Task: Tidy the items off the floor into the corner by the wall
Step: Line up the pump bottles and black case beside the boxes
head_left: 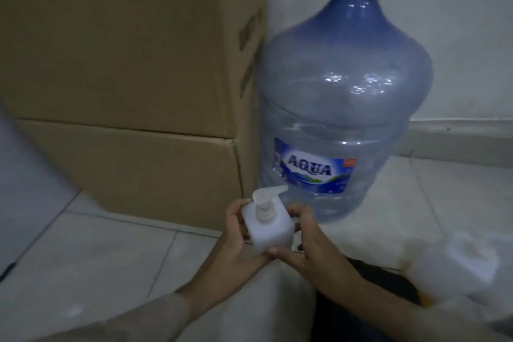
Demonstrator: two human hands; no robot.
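To the left of the fingers and behind them, stacked cardboard boxes (119, 78) stand against the wall. The left hand (238, 241) and right hand (305, 239) both grip a white pump bottle (268, 230), fingers (234, 214) wrapped round its sides, holding it upright just above the floor (97, 253). Just beyond the fingers stands a big blue water jug (341, 119) in the corner. Further right lies a blurred white jug (463, 261). Set down carelessly, the bottle could tip, since its pump makes it top-heavy.
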